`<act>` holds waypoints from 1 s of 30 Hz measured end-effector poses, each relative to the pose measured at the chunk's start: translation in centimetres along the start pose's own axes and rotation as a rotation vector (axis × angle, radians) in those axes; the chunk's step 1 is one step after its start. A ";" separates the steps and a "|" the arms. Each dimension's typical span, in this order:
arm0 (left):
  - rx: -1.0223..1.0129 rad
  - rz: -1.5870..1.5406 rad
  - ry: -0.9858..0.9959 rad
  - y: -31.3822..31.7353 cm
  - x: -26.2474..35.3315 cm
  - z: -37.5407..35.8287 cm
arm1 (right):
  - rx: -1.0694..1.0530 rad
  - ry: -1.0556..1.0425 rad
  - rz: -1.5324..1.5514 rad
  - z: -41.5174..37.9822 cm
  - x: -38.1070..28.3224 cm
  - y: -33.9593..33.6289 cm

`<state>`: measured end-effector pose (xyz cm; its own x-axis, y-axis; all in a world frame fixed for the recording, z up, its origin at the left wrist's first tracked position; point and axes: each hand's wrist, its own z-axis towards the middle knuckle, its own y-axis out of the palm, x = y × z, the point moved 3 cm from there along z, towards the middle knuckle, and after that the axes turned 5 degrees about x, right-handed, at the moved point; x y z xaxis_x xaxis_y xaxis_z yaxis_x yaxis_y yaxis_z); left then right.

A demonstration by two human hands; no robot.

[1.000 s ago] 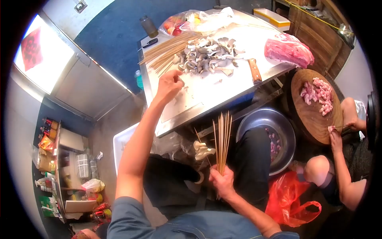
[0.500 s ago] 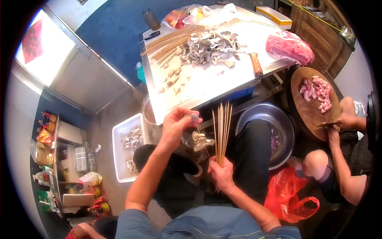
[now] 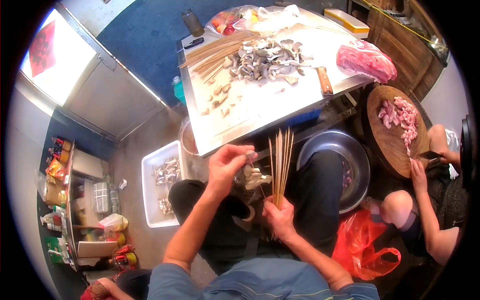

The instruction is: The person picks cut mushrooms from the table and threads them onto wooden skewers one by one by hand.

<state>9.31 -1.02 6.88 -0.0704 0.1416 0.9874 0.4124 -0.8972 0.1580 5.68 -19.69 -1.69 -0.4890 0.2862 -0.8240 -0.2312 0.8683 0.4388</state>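
Observation:
My right hand (image 3: 281,218) is wrapped round a bundle of bamboo skewers (image 3: 281,167) that point upward. One more skewer, slanting left from the same hand, carries pale oyster mushroom pieces (image 3: 256,178). At that skewer's upper end, my left hand (image 3: 226,167) pinches a greyish mushroom piece (image 3: 251,157), partly covered by the fingers. A white tray (image 3: 145,175) on the floor to the left holds loaded mushroom skewers (image 3: 167,171). On the table (image 3: 250,120) ahead lies a heap of oyster mushrooms (image 3: 267,60), with loose skewers (image 3: 210,55) beside it.
A wooden-handled knife (image 3: 324,81) and raw meat (image 3: 367,60) lie on the table. To the right, another person's hand (image 3: 419,175) rests at a round chopping board (image 3: 380,145) with cut meat. A metal basin (image 3: 305,145) and red plastic bag (image 3: 357,245) sit below.
My left hand has shifted slightly right and down along the skewer, with the mushroom piece still pinched. My right hand has barely moved. The co-worker's hand has moved up the board toward the meat.

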 end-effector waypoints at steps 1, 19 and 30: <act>-0.042 0.058 0.017 0.0 -0.1 -0.2 | 0.021 0.002 -0.002 0.1 0.2 0.0; 0.282 1.079 0.376 -1.8 4.8 26.0 | 0.056 0.095 -0.013 0.8 -0.4 -0.5; 0.125 0.537 0.268 -2.0 4.9 24.9 | 0.066 0.107 -0.033 0.8 -0.2 -0.8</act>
<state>30.72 11.86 11.54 -0.0426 -0.4412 0.8964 0.5556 -0.7561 -0.3458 6.60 -20.12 -2.16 -0.5694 0.2152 -0.7934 -0.1949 0.9023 0.3845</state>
